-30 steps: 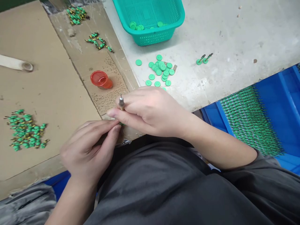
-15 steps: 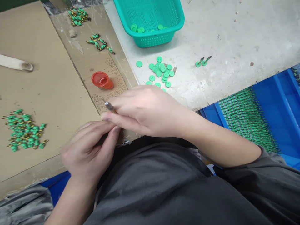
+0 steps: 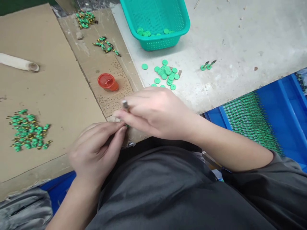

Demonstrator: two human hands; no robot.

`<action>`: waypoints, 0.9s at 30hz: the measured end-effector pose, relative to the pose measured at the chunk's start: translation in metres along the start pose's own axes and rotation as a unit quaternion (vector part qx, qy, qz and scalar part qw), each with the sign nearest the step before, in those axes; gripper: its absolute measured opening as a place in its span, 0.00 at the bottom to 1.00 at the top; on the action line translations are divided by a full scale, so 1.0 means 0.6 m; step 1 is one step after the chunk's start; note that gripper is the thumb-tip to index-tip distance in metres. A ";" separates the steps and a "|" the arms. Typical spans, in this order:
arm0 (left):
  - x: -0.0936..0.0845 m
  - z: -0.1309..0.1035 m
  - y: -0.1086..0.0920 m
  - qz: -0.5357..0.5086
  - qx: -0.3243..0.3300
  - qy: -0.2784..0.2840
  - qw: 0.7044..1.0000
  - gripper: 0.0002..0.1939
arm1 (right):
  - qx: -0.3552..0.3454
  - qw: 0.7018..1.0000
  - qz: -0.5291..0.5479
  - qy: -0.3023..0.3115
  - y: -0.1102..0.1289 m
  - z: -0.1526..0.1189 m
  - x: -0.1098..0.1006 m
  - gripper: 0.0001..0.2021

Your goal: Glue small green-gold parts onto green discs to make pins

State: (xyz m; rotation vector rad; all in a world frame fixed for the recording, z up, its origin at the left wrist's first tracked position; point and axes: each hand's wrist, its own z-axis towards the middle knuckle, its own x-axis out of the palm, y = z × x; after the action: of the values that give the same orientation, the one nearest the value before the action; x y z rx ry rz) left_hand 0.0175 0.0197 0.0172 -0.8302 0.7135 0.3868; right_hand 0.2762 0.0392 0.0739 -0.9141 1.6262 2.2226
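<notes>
My left hand is closed in a pinch, and a tiny bit of a green piece shows at its fingertips; the rest of it is hidden. Above and to the right, my right hand is wrapped round a thin dark stick with a pale end pointing up. The stick's lower end is hidden behind the fingers. Both hands are close together at the table's near edge. Just beyond them stands a small red cup with liquid in it, on a speckled board.
Loose green buttons lie before a teal basket holding more. Two green discs with upright figures stand right. Small green-and-yellow figures lie piled left, near a pale tube. A blue crate holds rows of green pieces.
Both hands have shifted slightly right in view, and the stick stands more upright. A bit of the green piece now shows between the hands. The whole scene has shifted a little.
</notes>
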 end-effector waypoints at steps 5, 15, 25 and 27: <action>0.002 -0.001 -0.004 -0.008 -0.003 -0.006 1.000 0.10 | -0.064 0.998 -0.023 0.009 -0.024 -0.019 0.006 0.24; -0.001 0.001 -0.002 -0.002 0.007 0.000 1.000 0.09 | -0.091 0.996 -0.011 0.003 -0.026 -0.016 0.017 0.19; 0.000 -0.002 -0.004 0.000 0.004 0.004 1.000 0.08 | -0.079 0.986 -0.116 0.094 0.006 0.002 0.000 0.23; -0.001 -0.003 -0.004 -0.002 0.004 0.007 1.000 0.09 | -0.079 0.987 -0.109 0.091 0.004 0.007 0.001 0.22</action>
State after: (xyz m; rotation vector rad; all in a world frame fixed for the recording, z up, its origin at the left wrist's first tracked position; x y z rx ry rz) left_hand 0.0178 0.0168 0.0181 -0.8279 0.7255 0.3753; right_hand 0.2731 0.0423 0.0760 -1.3045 1.3560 2.1930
